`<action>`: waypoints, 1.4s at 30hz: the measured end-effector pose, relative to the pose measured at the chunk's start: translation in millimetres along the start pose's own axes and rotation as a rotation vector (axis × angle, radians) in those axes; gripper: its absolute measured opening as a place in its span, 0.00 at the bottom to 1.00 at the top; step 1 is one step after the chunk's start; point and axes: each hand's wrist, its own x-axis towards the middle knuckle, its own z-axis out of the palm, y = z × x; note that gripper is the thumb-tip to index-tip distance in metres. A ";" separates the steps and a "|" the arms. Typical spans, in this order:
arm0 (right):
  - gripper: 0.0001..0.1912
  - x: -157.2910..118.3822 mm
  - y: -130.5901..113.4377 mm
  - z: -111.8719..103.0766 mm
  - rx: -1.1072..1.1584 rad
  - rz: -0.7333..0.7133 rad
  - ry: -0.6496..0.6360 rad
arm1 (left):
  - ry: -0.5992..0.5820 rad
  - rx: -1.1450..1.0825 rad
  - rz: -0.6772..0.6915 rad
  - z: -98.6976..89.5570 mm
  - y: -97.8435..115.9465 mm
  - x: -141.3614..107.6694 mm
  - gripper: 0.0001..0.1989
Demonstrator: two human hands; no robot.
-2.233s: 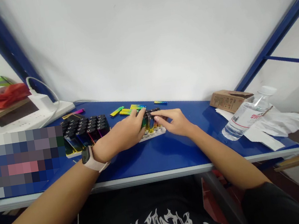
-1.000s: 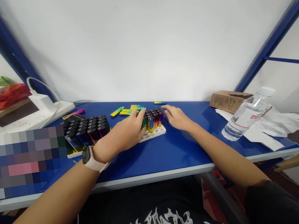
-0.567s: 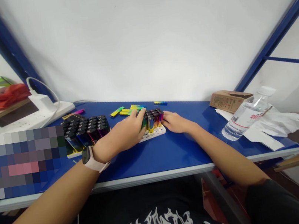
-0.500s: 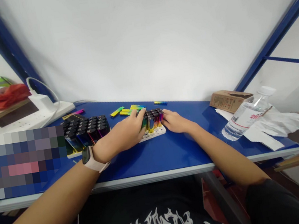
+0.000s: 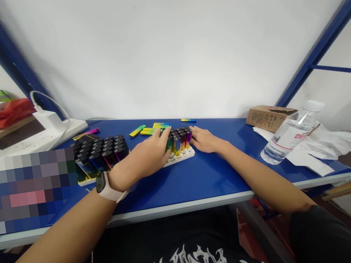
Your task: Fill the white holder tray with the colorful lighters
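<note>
In the middle of the head view, a group of shiny, black-topped cases (image 5: 181, 136) stands upright in a white perforated rack (image 5: 179, 158) on the blue table. My left hand (image 5: 154, 151), with a watch on its wrist, is closed against the left side of this group; its thumb shows in front and some fingertips are hidden. At the right end, my right hand (image 5: 205, 139) has its fingers curled against the outer cases. A larger batch of similar black-topped cases (image 5: 102, 153) stands in another rack to the left, partly behind my left forearm.
Flat yellow-green metallic pieces (image 5: 149, 130) lie behind the group, and a blue one (image 5: 189, 120) lies nearer the wall. A white power strip (image 5: 32, 142) is at the back left. To the right are a cardboard box (image 5: 269, 118), a tilted water bottle (image 5: 290, 136) and white paper or plastic (image 5: 332, 143).
</note>
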 end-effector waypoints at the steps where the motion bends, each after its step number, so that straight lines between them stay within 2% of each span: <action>1: 0.33 1.4 1.6 2.0 0.007 -0.015 0.023 | 0.006 -0.004 0.007 0.6 -0.5 0.1 0.34; 6: 0.28 9.4 4.7 8.6 0.036 -0.173 0.093 | 0.034 -0.022 0.032 4.5 -3.4 0.6 0.34; 13: 0.24 8.9 -7.3 1.3 0.036 -0.338 0.121 | 0.042 -0.023 0.034 4.6 -4.0 0.7 0.35; 20: 0.22 13.0 -2.5 4.9 0.065 -0.372 0.163 | 0.033 -0.009 0.030 5.2 -4.2 0.8 0.34; 25: 0.23 19.1 4.6 5.1 0.093 -0.401 0.125 | 0.028 0.012 0.025 4.0 -3.4 0.4 0.34; 32: 0.23 16.6 1.9 3.6 0.114 -0.395 0.127 | 0.013 -0.012 0.015 1.7 -2.2 -0.3 0.34; 42: 0.31 19.1 2.2 7.8 0.153 -0.407 0.122 | -0.029 -0.031 0.024 -4.4 -3.8 0.3 0.33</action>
